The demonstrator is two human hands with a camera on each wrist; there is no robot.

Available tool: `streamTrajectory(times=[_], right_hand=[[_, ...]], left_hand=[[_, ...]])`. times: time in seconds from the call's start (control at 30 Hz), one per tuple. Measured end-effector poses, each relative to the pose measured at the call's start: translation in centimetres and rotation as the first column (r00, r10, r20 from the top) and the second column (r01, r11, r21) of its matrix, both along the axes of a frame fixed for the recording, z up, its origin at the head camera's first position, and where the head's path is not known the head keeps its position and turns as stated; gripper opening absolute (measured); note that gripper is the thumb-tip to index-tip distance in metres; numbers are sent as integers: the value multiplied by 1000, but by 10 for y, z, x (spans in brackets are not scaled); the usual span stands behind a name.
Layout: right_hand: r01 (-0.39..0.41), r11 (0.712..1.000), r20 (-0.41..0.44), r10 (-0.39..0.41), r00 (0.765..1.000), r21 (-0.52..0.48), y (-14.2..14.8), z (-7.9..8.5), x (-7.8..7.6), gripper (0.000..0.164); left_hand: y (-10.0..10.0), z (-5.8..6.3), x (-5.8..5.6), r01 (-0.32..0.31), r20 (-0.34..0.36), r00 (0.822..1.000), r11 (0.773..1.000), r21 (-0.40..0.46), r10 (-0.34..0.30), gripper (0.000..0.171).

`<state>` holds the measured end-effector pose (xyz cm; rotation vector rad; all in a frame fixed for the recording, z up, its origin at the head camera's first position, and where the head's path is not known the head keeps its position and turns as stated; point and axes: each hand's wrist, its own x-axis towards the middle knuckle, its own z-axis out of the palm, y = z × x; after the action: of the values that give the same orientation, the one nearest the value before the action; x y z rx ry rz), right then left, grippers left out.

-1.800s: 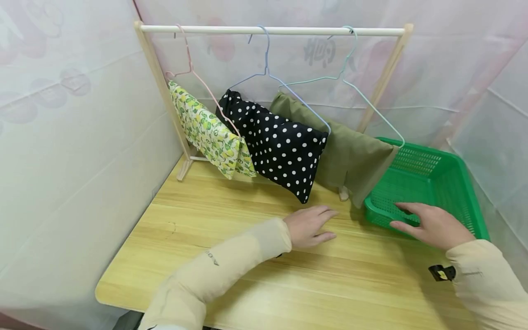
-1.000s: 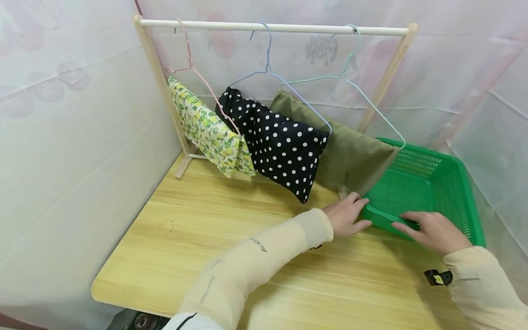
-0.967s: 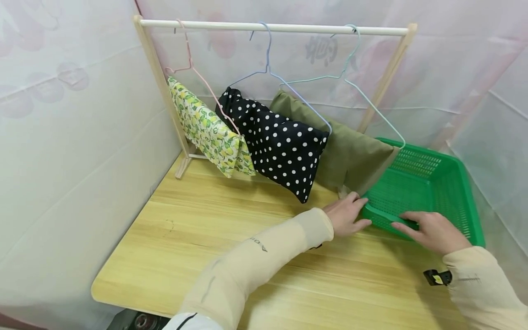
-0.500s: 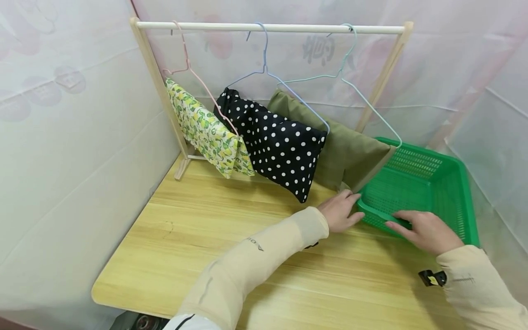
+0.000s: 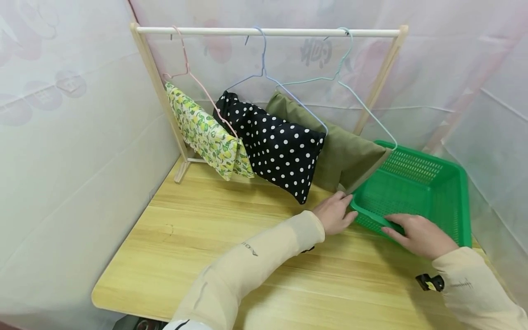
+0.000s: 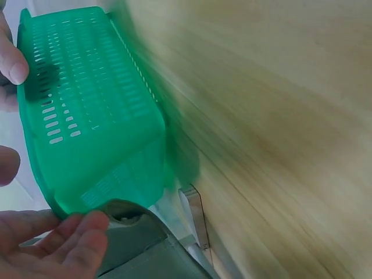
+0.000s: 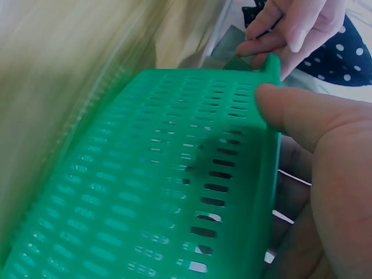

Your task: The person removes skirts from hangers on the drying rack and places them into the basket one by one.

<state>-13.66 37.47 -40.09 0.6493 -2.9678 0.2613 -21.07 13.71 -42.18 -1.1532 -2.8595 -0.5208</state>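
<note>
My right hand [image 5: 425, 236] grips the front rim of a green plastic basket [image 7: 133, 168]; in the right wrist view the thumb lies outside the wall and the fingers inside. At the basket's left corner is my left hand [image 5: 334, 213], its fingertips right at the rim and the lower edge of an olive cloth [image 6: 142, 247]. In the left wrist view its thumb stands apart from the fingers. The olive cloth hangs from a mint-green hanger [image 5: 340, 82], its lower right part overlapping the basket in the head view.
A wooden rack with a white rail [image 5: 297, 32] stands at the back of the wooden table [image 5: 185, 256]. Also hanging there are a black polka-dot cloth [image 5: 284, 151] on a blue hanger [image 5: 263, 68] and a lemon-print cloth [image 5: 206, 133] on a pink hanger [image 5: 187, 68].
My left hand has moved right to the basket's corner and the olive cloth. My right hand has taken hold of the rim, and the basket has shifted slightly left.
</note>
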Motion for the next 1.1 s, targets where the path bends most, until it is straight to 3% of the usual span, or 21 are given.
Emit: streamTrajectory(times=[0.17,0.5,1.1], right_hand=[[-37,999,26,37,999,5,-7,3,4,40],[-85,996,-15,85,996,39,-21,11,13,39],[-157,987,-44,159,986,45,-50,14,27,45]], left_hand=[[-7,-2,2,-10,4,1000,1000,19,10,56],[-18,0,3,-59,28,998,998,15,59,60],[-31,2,10,-127,-1,992,992,30,127,69]])
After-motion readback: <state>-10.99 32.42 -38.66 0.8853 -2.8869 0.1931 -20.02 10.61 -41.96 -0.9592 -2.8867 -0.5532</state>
